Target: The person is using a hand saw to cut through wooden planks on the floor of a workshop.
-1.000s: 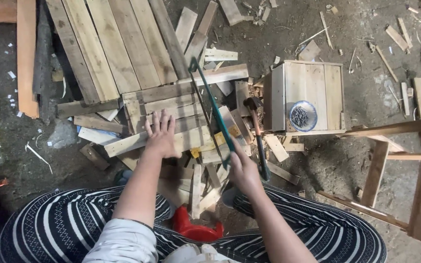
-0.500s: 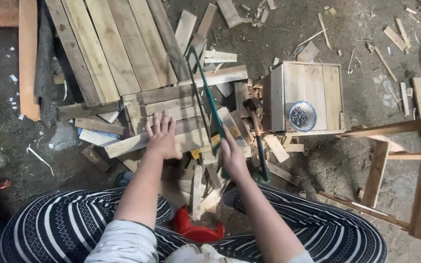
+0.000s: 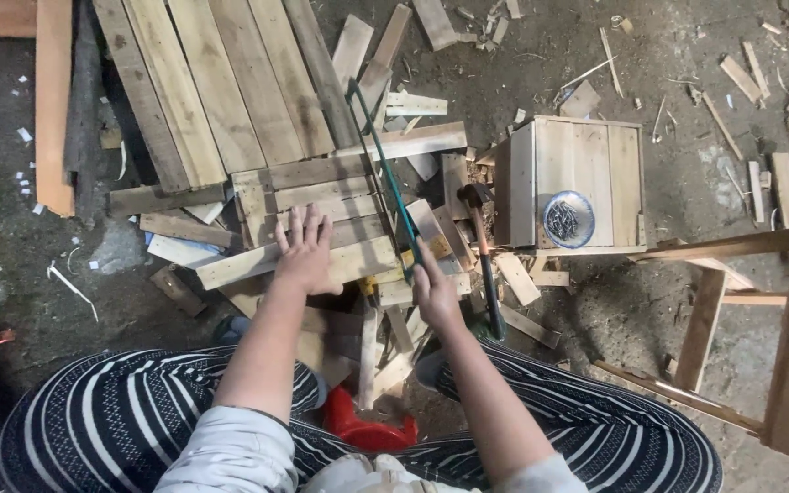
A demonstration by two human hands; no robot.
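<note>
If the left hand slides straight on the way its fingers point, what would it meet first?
The left hand lies flat on a small slatted wooden panel, fingers pointing away from the person. Going on, it would cross those slats, then probably meet the long planks beyond.

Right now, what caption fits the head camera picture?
Left hand steadies wooden slats while right hand works a green-framed saw.

dark dirt floor (image 3: 650, 310), scattered wood offcuts (image 3: 741, 78), dim light.

Dirt floor (image 3: 687, 183) strewn with wood scraps (image 3: 741, 78)
</note>
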